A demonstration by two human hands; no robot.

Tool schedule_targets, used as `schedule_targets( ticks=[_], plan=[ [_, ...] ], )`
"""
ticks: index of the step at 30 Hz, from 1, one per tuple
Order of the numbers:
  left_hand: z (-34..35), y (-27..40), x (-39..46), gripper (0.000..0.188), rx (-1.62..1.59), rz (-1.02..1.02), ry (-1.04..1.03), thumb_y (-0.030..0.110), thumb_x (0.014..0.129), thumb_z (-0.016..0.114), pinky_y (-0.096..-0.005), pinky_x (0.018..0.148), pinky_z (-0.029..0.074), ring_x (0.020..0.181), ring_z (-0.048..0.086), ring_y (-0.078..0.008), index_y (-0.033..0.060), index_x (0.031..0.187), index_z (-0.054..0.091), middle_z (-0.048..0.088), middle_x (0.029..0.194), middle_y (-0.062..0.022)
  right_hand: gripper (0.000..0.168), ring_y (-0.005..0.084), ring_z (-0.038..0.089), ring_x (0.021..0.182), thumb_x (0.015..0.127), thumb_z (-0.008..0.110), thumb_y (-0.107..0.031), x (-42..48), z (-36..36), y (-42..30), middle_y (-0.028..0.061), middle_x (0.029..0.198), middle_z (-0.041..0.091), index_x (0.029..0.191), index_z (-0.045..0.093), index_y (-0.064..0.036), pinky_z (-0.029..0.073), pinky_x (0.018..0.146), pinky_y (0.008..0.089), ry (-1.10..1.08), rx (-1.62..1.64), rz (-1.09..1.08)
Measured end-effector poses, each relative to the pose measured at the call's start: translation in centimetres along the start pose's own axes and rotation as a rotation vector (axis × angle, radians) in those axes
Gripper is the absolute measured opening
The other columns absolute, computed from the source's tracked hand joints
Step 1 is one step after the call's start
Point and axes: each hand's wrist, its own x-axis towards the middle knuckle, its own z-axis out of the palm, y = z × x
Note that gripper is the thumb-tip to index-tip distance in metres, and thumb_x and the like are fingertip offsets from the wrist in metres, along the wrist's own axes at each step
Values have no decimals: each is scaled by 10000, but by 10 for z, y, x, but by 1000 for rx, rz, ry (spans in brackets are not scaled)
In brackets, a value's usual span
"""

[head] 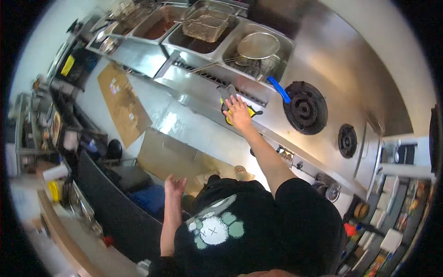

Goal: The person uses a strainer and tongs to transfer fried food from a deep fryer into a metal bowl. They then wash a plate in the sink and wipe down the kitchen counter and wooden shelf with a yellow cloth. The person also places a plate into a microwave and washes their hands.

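Note:
My right hand [238,113] reaches forward with its fingers spread and lies palm down on a grey and yellow cloth [229,90]. The cloth is bunched up on the front ledge of a stainless steel cooking counter [204,83], beside a slotted grate [249,96]. Part of the cloth is hidden under my palm. My left hand [175,187] hangs in the air by my left side, fingers loosely apart, with nothing in it.
Steel basins line the counter; one carries a wire fry basket [207,26], another a round wire strainer [259,45]. A blue handle [279,90] sticks out towards a black burner [305,108]. A smaller burner [347,141] sits farther right. Cardboard sheets [173,152] cover the floor.

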Motion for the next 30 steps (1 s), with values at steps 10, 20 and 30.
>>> schedule_targets(
  ticks=[10,20,30],
  plan=[
    [-70,-23,-3,484,-165,-6,-2,264,905,464,-446,895,473,1046,495,-374,-79,1230,361,457,1127,-254,624,373,265,1315,871,536,-373,-50,-14,54,184,1414,321,1322,383,29,237,1072,480,22,-61,-112],
    [-60,74,47,505,-228,5,189,251,904,473,-451,884,473,1039,509,-372,-27,1294,313,417,1219,-281,713,411,308,1271,832,603,-403,101,56,-72,243,1361,365,1311,362,68,252,1070,449,35,-9,-234],
    [-6,278,110,545,-137,78,10,259,912,458,-441,957,429,1186,408,-374,41,1374,268,312,1345,-261,678,442,334,1240,859,560,-412,301,147,-221,253,1349,371,1293,386,80,280,1053,461,85,-124,-262]
  ],
)
